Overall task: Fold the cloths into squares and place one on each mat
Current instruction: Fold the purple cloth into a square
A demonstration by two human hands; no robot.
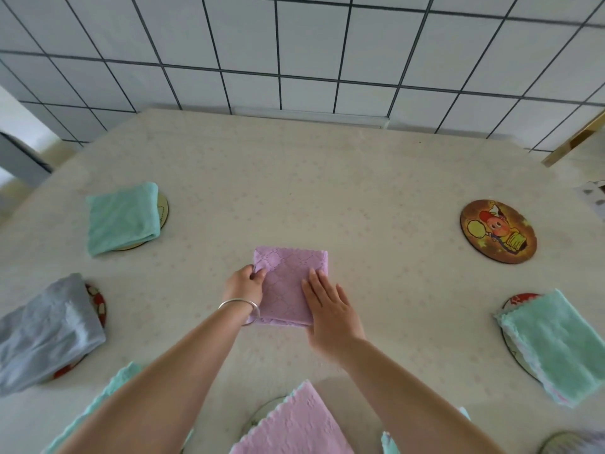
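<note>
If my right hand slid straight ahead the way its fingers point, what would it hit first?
Only the folded purple cloth under the right hand; beyond its far edge the cream tablecloth looks free up to the tiled wall, though depth is unclear.

At the left, the folded green cloth (121, 217) and the grey cloth (45, 332) hide most of their mats. The bottom edge cuts off a pink cloth (291, 424), and a blurred round mat (566, 444) sits in the lower right corner.
</note>
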